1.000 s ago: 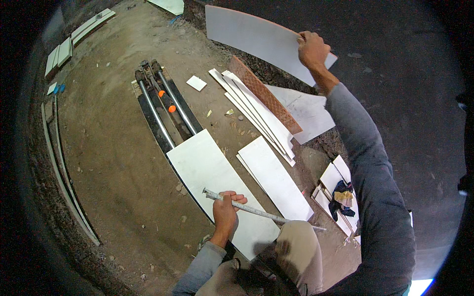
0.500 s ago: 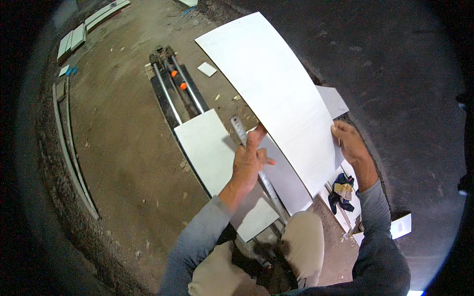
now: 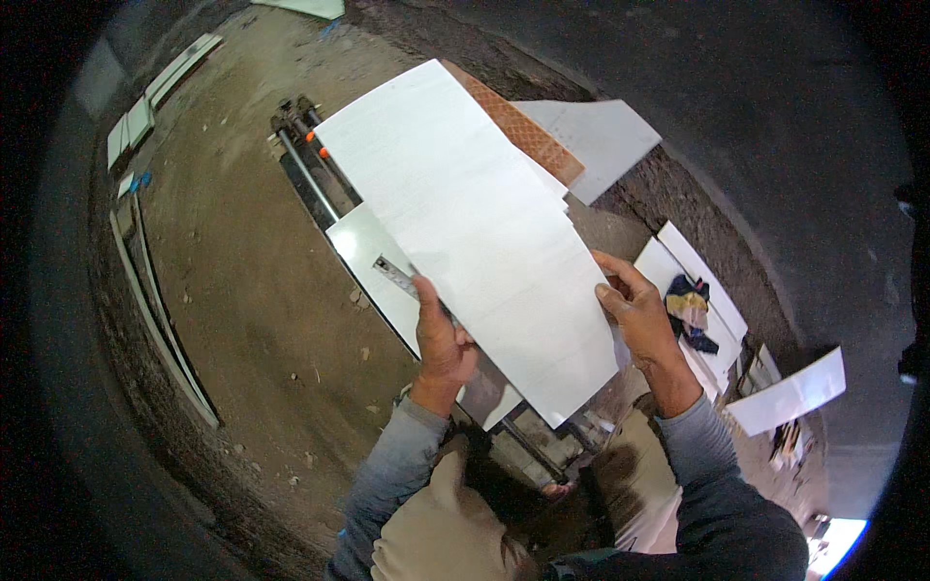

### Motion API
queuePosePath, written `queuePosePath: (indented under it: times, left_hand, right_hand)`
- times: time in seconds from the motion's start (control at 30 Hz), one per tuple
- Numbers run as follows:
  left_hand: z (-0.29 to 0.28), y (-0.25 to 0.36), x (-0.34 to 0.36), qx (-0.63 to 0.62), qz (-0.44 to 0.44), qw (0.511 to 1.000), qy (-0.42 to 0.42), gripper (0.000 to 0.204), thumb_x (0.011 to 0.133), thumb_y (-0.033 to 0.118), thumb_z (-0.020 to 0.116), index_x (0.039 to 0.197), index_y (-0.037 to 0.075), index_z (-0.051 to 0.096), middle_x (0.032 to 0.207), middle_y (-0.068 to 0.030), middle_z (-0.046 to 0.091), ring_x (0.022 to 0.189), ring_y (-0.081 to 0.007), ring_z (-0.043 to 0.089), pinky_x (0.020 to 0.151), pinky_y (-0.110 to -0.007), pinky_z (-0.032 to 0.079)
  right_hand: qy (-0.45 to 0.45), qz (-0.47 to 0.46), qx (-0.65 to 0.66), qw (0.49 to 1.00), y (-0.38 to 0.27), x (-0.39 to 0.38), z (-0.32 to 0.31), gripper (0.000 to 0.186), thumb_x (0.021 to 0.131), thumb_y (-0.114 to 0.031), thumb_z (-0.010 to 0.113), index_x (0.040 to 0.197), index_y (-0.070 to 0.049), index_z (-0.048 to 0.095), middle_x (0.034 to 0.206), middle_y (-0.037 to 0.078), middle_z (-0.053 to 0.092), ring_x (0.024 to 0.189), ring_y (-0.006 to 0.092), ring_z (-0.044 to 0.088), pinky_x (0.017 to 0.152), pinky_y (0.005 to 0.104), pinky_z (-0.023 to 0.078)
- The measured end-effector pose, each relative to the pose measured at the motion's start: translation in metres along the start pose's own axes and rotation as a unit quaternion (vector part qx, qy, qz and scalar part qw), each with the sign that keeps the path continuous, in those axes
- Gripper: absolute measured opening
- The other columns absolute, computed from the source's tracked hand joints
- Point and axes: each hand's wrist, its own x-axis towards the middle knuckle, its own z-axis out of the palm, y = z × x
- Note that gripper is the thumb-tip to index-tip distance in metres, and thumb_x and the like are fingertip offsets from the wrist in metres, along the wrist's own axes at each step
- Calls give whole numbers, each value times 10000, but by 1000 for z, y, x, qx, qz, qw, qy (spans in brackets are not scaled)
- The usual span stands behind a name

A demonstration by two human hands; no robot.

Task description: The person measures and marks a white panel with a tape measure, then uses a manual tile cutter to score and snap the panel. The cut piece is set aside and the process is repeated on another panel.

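Note:
A large white tile (image 3: 465, 213) lies across my view over a tile cutter (image 3: 308, 172) on the ground, covering much of it. My left hand (image 3: 444, 349) is closed on the tile's near-left edge, thumb up and the other fingers partly hidden underneath. At the right edge my right hand (image 3: 639, 315) grips the same tile between thumb and fingers. A second white tile (image 3: 363, 242) rests on the cutter below the held one. A silver metal bar with marks (image 3: 392, 273) sticks out beside my left thumb; whether that hand also holds it, I cannot tell.
An orange-brown patterned piece (image 3: 523, 126) and a grey-white panel (image 3: 610, 145) lie beyond the held tile. White pieces with a dark cloth (image 3: 690, 315) on them are at right, near another white offcut (image 3: 790, 392). Long strips (image 3: 165, 310) lie on the dirt floor at left.
The large tile has moved left and toward me, now covering more of the cutter. Both hands have moved with it, still holding its edges. My view has shifted too.

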Motion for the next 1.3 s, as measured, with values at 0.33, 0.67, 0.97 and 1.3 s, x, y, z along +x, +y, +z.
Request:
queuePosePath:
  times: [0.33, 0.67, 0.97, 1.3]
  left_hand:
    - [-26, -24, 6, -95, -69, 990, -78, 687, 1007, 727, 454, 1324, 132, 587, 638, 85, 535, 407, -1, 375, 376, -164, 369]
    - [-40, -45, 0, -116, -119, 981, -97, 697, 994, 757, 424, 1253, 152, 653, 584, 91, 504, 382, -9, 363, 357, -166, 375]
    - [-40, -58, 6, -35, -129, 983, -128, 694, 1034, 707, 408, 1378, 134, 593, 875, 59, 655, 438, -11, 407, 416, -185, 389]
    - [-33, -27, 2, 75, -96, 990, -74, 639, 1123, 545, 345, 1519, 65, 488, 1513, -90, 581, 538, -21, 345, 509, -198, 389]
  right_hand:
    - [7, -48, -85, 995, 2, -25, -31, 304, 1034, -98, 609, 1326, -47, 673, 1148, 94, 713, 1031, 164, 639, 940, 318, 514]
    - [-40, -154, -127, 979, 7, -30, -37, 450, 1080, -225, 581, 1515, -113, 546, 1400, 188, 659, 1170, 253, 678, 1022, 385, 525]
    - [-28, -51, -49, 997, 20, -19, -38, 425, 1054, -262, 639, 1414, -38, 610, 1184, 171, 726, 1050, 231, 691, 928, 385, 548]
    - [144, -177, -290, 929, 39, 69, -84, 352, 1021, -263, 621, 1304, -63, 685, 1258, 210, 711, 1131, 399, 694, 1004, 445, 528]
